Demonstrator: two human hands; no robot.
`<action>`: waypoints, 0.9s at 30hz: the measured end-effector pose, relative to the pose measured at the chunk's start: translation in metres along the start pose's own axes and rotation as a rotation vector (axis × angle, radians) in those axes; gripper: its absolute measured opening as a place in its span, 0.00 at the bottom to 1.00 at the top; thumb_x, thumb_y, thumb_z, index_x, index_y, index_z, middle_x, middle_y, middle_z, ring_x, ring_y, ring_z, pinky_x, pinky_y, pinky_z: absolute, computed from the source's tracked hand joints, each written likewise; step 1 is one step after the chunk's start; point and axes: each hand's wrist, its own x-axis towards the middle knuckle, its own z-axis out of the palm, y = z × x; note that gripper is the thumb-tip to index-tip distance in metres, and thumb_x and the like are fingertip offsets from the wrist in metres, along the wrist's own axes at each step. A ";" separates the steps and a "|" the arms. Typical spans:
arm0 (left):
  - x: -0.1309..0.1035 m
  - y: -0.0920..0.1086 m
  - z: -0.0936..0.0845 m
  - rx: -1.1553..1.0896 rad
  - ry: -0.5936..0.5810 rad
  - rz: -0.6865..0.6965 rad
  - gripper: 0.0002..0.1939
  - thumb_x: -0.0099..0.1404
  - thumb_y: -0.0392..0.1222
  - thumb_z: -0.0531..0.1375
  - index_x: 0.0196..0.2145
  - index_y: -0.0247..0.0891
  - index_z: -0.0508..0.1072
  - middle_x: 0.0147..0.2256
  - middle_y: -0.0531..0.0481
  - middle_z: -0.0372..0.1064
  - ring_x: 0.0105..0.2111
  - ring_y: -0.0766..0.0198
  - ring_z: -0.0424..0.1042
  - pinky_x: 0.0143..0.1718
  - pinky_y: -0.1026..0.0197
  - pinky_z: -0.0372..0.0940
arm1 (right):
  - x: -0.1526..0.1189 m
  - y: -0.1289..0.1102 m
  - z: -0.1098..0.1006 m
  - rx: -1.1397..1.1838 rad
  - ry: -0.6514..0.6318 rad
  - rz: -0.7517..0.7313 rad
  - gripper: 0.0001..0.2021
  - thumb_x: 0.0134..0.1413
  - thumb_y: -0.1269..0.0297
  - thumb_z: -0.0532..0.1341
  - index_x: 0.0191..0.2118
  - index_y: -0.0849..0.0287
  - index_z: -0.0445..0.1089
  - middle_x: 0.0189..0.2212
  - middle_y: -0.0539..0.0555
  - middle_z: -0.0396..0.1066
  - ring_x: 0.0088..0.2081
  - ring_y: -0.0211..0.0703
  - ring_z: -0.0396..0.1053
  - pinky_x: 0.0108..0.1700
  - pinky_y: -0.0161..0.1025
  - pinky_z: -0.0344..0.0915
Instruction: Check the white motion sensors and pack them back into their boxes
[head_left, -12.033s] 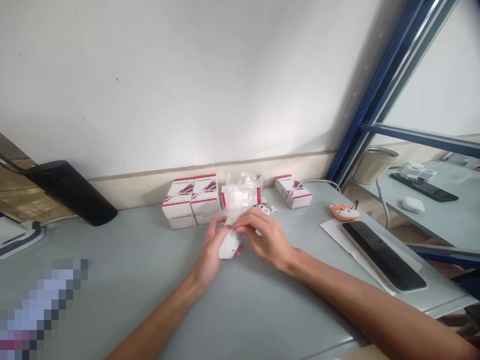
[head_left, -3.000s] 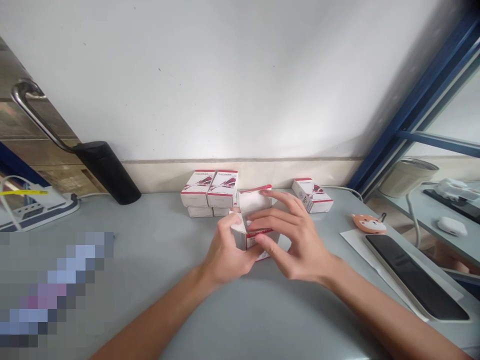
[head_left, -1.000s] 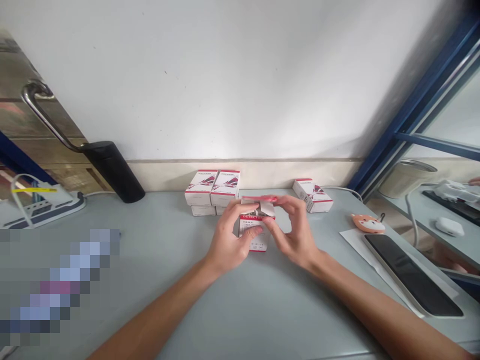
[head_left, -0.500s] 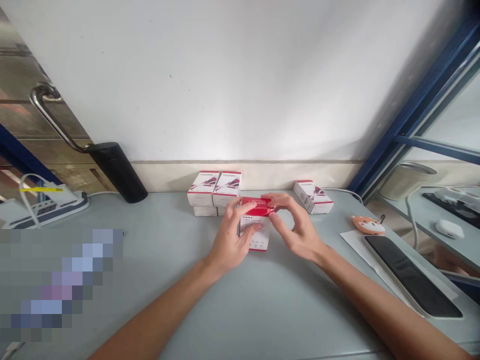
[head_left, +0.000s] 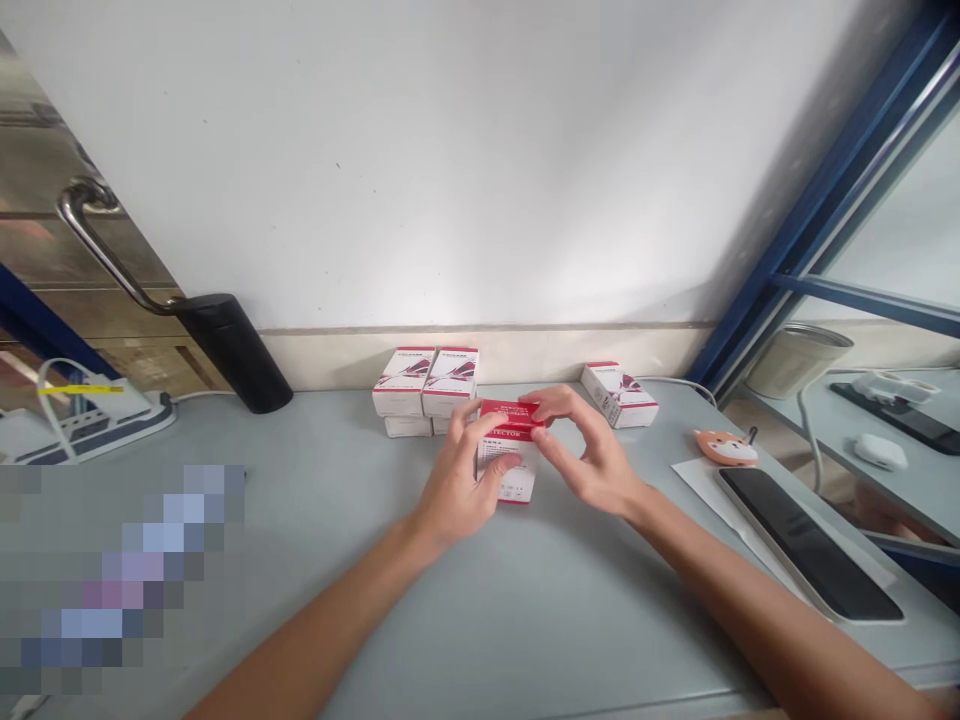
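A small red-and-white cardboard box (head_left: 510,470) stands upright on the grey table, its red end facing up with a flap at the top. My left hand (head_left: 469,470) wraps around its left side, thumb on the white printed front and fingers at the red top. At the upper right, my right hand (head_left: 585,450) pinches the edge of the red flap between thumb and fingers. Behind my left hand, several matching boxes (head_left: 450,378) are stacked by the wall. Another matching box (head_left: 621,393) lies apart to the right.
A black cylinder (head_left: 236,350) stands at the back left, near a power strip (head_left: 105,425). On the right lie a phone (head_left: 810,540) on white paper and an orange animal-faced item (head_left: 726,447). A blue-framed shelf (head_left: 885,440) borders the right side.
The red flap now sits flatter over the box's top, and lettering on the front's upper edge shows. Both hands stay on the box; the view has shifted slightly.
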 end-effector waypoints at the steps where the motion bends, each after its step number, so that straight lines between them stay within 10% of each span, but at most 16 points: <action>1: 0.000 -0.001 0.000 -0.011 0.000 -0.008 0.25 0.74 0.36 0.62 0.64 0.52 0.61 0.60 0.41 0.63 0.65 0.52 0.64 0.62 0.44 0.68 | 0.000 0.001 0.000 -0.001 -0.007 -0.012 0.03 0.71 0.63 0.62 0.46 0.51 0.69 0.53 0.58 0.75 0.52 0.49 0.74 0.53 0.51 0.73; 6: -0.001 -0.006 0.001 -0.079 0.030 -0.067 0.17 0.74 0.40 0.63 0.57 0.49 0.65 0.60 0.41 0.63 0.66 0.51 0.64 0.63 0.44 0.67 | -0.004 0.006 0.006 -0.017 0.005 0.001 0.06 0.69 0.62 0.64 0.49 0.51 0.70 0.58 0.60 0.73 0.56 0.51 0.74 0.57 0.54 0.72; 12: 0.010 -0.004 -0.001 -0.284 0.316 -0.335 0.20 0.71 0.51 0.66 0.53 0.47 0.62 0.53 0.45 0.68 0.52 0.57 0.75 0.51 0.54 0.72 | -0.016 0.022 0.019 -0.025 -0.329 0.190 0.49 0.61 0.63 0.69 0.78 0.44 0.38 0.64 0.63 0.69 0.52 0.51 0.77 0.52 0.53 0.77; 18: 0.029 0.005 -0.024 -0.176 0.275 -0.344 0.23 0.73 0.54 0.63 0.59 0.48 0.61 0.55 0.44 0.69 0.50 0.58 0.74 0.48 0.56 0.71 | -0.013 0.023 0.015 -0.061 -0.175 0.140 0.36 0.64 0.60 0.69 0.72 0.46 0.55 0.55 0.58 0.77 0.50 0.51 0.78 0.54 0.54 0.77; 24: 0.038 -0.023 -0.054 0.327 0.234 -0.274 0.17 0.74 0.54 0.58 0.54 0.44 0.75 0.60 0.38 0.69 0.67 0.41 0.58 0.70 0.34 0.50 | -0.011 0.013 0.030 -0.300 0.215 -0.138 0.20 0.68 0.61 0.66 0.63 0.49 0.69 0.49 0.59 0.79 0.46 0.50 0.79 0.48 0.48 0.78; 27: 0.034 -0.048 -0.066 0.207 0.369 -0.554 0.23 0.74 0.56 0.57 0.60 0.45 0.74 0.66 0.38 0.64 0.71 0.40 0.53 0.73 0.34 0.42 | 0.004 0.006 0.042 -0.461 0.214 -0.141 0.18 0.71 0.66 0.60 0.62 0.47 0.72 0.50 0.58 0.78 0.47 0.47 0.78 0.48 0.44 0.77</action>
